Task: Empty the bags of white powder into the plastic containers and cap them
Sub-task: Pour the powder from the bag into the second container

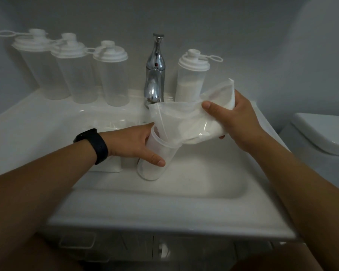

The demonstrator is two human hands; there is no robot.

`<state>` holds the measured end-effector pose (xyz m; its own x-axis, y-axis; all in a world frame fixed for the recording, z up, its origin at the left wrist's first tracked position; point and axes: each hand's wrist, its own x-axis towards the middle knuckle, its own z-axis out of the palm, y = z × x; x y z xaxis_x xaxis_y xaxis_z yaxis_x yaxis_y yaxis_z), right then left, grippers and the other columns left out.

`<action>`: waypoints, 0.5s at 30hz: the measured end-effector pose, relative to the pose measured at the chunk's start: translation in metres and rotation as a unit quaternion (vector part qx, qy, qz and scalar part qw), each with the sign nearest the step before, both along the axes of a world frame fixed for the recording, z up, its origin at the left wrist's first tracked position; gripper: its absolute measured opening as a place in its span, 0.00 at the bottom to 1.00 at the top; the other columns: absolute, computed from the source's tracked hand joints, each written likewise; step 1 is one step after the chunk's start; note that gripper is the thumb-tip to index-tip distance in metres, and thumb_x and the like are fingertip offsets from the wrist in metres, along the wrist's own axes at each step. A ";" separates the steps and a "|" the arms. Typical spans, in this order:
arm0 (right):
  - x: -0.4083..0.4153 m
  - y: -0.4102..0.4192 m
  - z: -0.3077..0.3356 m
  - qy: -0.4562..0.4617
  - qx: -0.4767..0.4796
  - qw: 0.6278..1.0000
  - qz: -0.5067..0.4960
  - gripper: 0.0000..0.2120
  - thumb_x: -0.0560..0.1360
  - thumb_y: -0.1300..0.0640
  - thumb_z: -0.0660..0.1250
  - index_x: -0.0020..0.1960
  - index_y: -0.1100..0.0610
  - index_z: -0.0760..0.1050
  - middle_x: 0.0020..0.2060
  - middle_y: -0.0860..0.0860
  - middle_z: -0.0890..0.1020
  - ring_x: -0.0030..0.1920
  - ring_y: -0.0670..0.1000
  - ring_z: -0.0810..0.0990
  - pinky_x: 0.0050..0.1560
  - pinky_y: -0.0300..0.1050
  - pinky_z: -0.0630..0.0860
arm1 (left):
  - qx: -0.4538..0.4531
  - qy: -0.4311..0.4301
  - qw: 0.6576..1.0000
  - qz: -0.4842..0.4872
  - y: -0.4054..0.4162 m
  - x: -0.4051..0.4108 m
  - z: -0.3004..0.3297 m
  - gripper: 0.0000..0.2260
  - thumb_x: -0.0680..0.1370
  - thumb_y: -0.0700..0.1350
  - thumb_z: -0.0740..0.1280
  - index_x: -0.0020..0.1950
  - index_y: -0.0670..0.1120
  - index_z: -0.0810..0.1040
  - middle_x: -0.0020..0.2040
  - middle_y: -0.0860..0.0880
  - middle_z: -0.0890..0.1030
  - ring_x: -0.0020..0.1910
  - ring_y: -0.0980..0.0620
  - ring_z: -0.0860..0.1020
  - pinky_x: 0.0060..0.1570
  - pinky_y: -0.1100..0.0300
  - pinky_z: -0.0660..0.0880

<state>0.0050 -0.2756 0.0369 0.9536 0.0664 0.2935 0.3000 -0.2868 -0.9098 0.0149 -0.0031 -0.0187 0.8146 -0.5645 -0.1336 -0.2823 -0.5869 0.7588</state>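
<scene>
My left hand grips an uncapped clear plastic container that leans to the right inside the sink basin, with some white powder at its bottom. My right hand holds a clear bag of white powder, tilted so its open mouth sits in the container's rim. Behind the bag, right of the tap, stands a capped container half full of powder. Three empty capped containers line the back left ledge. More powder bags lie partly hidden under my left wrist.
A chrome tap rises at the back centre of the white sink. A white toilet lid is at the right edge. Cabinet doors show below the sink's front rim.
</scene>
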 end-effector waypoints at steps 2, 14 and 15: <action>0.000 0.000 0.000 -0.001 -0.004 1.000 0.001 0.12 0.75 0.50 0.76 0.55 0.49 0.76 0.45 0.50 0.86 0.38 0.51 0.86 0.26 0.45 0.76 | 0.003 -0.002 1.000 0.001 0.001 0.001 -0.001 0.39 0.64 0.58 0.84 0.71 0.60 0.70 0.63 0.65 0.80 0.62 0.64 0.78 0.64 0.63 0.75; 0.000 -0.001 0.001 -0.005 -0.011 1.000 -0.003 0.13 0.75 0.49 0.76 0.56 0.49 0.76 0.45 0.51 0.86 0.37 0.50 0.86 0.26 0.45 0.77 | 0.001 0.004 1.000 0.006 0.001 0.001 0.000 0.36 0.64 0.57 0.82 0.68 0.63 0.70 0.61 0.69 0.79 0.61 0.66 0.77 0.60 0.67 0.75; 0.001 -0.001 0.001 -0.004 -0.012 1.000 -0.003 0.13 0.75 0.49 0.76 0.56 0.50 0.76 0.45 0.51 0.86 0.37 0.50 0.85 0.26 0.45 0.77 | 0.002 0.003 1.000 0.007 0.002 0.001 -0.001 0.37 0.64 0.57 0.83 0.69 0.62 0.70 0.62 0.68 0.79 0.62 0.66 0.77 0.62 0.66 0.75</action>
